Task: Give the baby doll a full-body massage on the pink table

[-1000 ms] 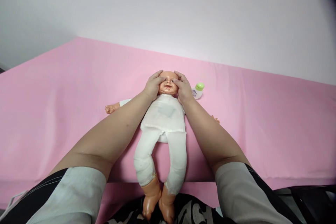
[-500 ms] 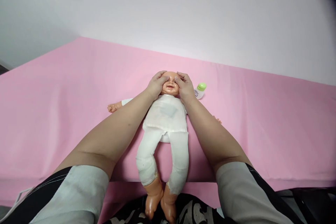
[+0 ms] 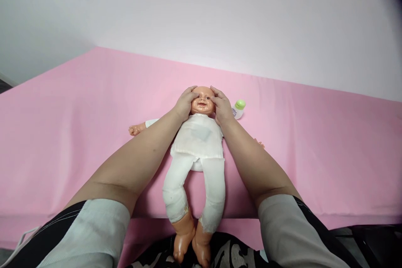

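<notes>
There is one doll [image 3: 197,155] with one head [image 3: 202,108], two legs [image 3: 214,188], two feet [image 3: 183,240] and two little hands [image 3: 137,129]. It has one white shirt [image 3: 191,140]. The person has two arms [image 3: 127,167] and two big hands: one left hand [image 3: 185,104] and one right hand [image 3: 222,106]. I count two sleeves [image 3: 88,230] too. There is one small bottle [image 3: 238,113] with one green cap [image 3: 240,104], and one pink sheet [image 3: 329,146].

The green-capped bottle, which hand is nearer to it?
Right. The right hand is just beside the bottle; the left hand is on the far side of the doll's head.
</notes>
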Motion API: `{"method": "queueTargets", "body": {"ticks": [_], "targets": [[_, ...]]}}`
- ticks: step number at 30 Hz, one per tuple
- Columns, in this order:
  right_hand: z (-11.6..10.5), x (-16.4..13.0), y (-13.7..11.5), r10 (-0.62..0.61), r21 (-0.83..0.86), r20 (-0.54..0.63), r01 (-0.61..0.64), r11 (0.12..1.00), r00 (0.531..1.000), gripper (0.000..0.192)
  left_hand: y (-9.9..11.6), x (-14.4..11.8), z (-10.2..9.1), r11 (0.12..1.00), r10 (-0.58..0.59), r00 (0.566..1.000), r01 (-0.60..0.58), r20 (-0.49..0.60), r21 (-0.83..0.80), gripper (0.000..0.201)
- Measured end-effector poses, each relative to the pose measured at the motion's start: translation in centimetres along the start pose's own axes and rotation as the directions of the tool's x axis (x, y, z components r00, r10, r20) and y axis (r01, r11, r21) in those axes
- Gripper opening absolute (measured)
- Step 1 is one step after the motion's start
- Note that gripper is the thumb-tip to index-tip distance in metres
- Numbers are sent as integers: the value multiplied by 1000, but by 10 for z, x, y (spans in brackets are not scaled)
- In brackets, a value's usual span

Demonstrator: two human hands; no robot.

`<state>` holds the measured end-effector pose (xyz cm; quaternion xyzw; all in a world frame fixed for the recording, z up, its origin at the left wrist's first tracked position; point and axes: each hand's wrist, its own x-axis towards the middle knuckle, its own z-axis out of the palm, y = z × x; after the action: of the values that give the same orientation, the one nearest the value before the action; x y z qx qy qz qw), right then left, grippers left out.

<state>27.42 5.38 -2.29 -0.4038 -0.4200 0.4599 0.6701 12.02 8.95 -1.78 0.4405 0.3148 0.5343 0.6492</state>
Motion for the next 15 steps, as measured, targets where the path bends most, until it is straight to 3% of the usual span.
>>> {"method": "queueTargets", "body": {"ticks": [5,9,15], "targets": [[0,-8,-4,-115,-124,50,120,985,992,59,2,-6,2,998,20,997,-25,75,65,61],[-3,-4,-4,-131,-211,12,130,969,991,63,1,-5,4,994,36,997,-43,71,104,57],[-4,6,1,-129,-167,15,130,977,991,59,3,-4,5,995,28,999,-32,47,90,44]]}}
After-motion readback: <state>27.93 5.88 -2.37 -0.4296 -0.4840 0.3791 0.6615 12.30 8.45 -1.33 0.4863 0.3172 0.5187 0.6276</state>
